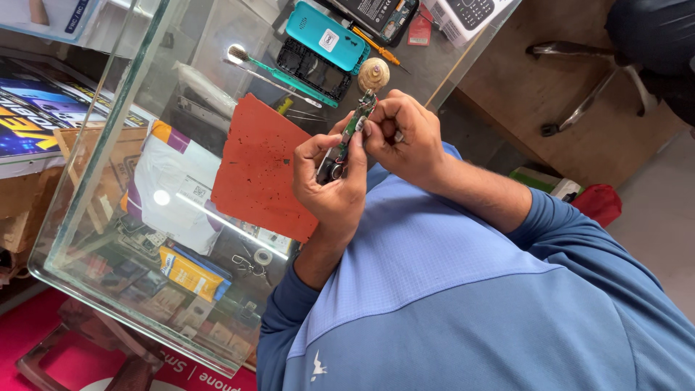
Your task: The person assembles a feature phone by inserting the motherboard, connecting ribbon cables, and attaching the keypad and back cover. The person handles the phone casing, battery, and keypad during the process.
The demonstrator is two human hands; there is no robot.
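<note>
Circuit board [352, 129], green and narrow, is pinched edge-on between both hands above the glass worktop [145, 101], close to the person's chest. From the head camera, the image is turned, so which hand is which has to be read from the arms: the left hand [329, 185], on the arm that runs down to the lower edge of the picture, closes its grip around the lower end of the board, where a small dark part sits against the fingers. The right hand [402, 134], on the forearm with the pushed-up blue sleeve [579, 239], has its grip narrowed on the upper half of the board, thumb and fingertips pressed against its edge. Whether the right hand also holds a tool cannot be told.

Just beyond the top of the board stands a round beige lump [374, 74] on the glass. A red mat [260, 166] lies on the worktop just beside the left hand. Farther off lie a teal phone cover [323, 36], a black phone frame [315, 69], a teal-handled brush [275, 71] and a small screwdriver [376, 47] with an orange handle. Under the glass a white pouch [174, 188] and a yellow packet [190, 273] show on the shelf below
</note>
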